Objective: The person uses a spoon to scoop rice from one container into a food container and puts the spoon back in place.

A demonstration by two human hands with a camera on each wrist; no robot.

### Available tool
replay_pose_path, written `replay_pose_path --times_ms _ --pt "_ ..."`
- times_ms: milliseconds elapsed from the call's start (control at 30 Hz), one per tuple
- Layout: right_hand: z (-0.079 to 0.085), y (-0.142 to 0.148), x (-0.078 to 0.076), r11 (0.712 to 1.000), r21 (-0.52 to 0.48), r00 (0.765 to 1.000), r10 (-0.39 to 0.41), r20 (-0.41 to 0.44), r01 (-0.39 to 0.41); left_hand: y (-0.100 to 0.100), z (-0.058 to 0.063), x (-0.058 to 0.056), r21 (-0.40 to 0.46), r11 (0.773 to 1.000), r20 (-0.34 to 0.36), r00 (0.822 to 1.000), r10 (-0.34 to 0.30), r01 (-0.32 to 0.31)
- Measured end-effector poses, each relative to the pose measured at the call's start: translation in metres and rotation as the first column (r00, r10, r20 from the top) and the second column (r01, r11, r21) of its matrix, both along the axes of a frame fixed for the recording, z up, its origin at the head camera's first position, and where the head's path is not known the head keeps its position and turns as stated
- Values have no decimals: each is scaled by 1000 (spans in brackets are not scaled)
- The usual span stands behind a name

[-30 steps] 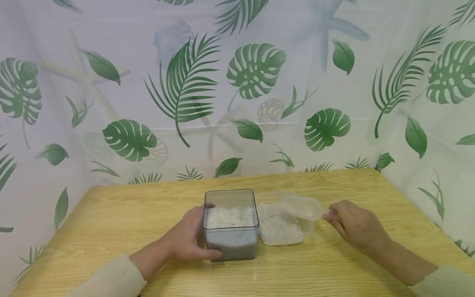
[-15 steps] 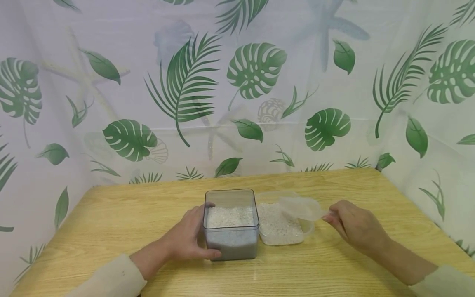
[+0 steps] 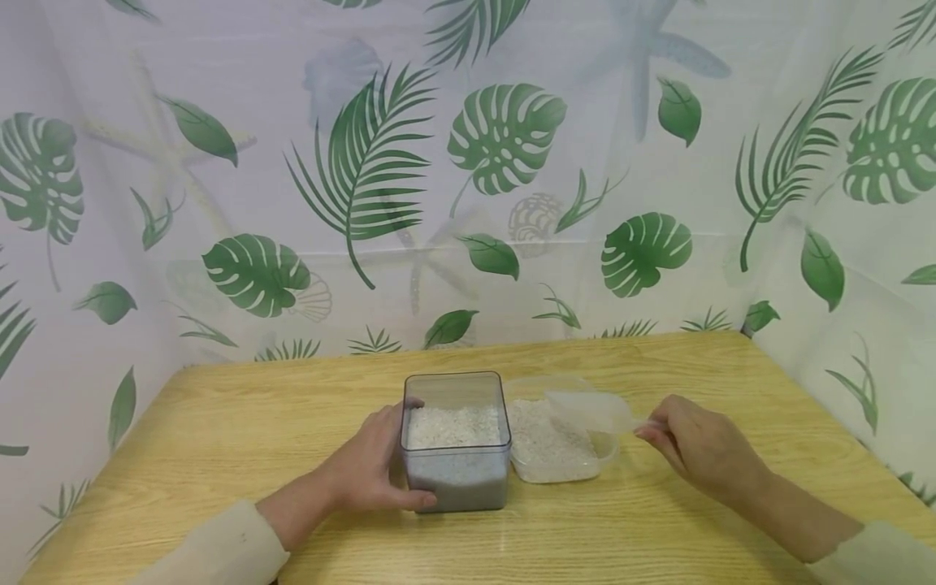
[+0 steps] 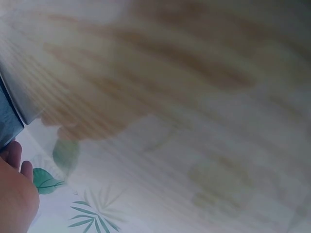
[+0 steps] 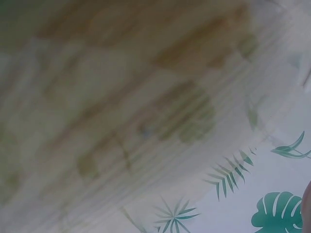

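A smoky clear square container (image 3: 457, 479), part-filled with white rice (image 3: 453, 428), stands upright on the table. My left hand (image 3: 373, 467) grips its left side, thumb across the front and fingers behind. In the left wrist view, part of that hand (image 4: 17, 194) shows below the container's dark corner (image 4: 9, 114). To the container's right sits a low translucent tub (image 3: 556, 473), also with rice. My right hand (image 3: 705, 447) pinches the handle of a translucent scoop (image 3: 595, 410), whose bowl lies over the right part of this tub. A sliver of the hand (image 5: 306, 211) edges into the right wrist view.
The wood-grain table (image 3: 621, 536) stretches out on both sides of the containers. A white curtain printed with green leaves (image 3: 504, 138) closes off the back and both sides. Both wrist views are mostly filled by blurred, see-through glare.
The scoop's bowl has turned a little and shifted slightly left over the tub. My left hand and the square container have stayed in place.
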State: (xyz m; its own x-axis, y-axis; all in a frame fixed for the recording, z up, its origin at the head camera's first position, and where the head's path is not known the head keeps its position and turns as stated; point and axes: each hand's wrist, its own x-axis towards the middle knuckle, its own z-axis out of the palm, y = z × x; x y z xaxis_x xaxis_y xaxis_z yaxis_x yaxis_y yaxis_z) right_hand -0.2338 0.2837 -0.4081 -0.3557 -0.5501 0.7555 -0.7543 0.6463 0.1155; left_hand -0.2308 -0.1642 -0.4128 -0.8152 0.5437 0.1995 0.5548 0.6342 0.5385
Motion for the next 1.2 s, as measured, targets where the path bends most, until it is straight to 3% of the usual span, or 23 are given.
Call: replay_pose_path --times_ms 733,1000,1200 --pt "3 -2 3 999 0 998 35 43 -35 -1 0 0 -10 1000 3 1000 3 -3" --pt "7 -2 4 992 -120 997 -24 72 32 2 -1 0 -3 1000 6 1000 7 -7" --pt "29 -24 4 977 -209 998 -24 55 35 1 -3 0 -5 1000 4 1000 15 -15"
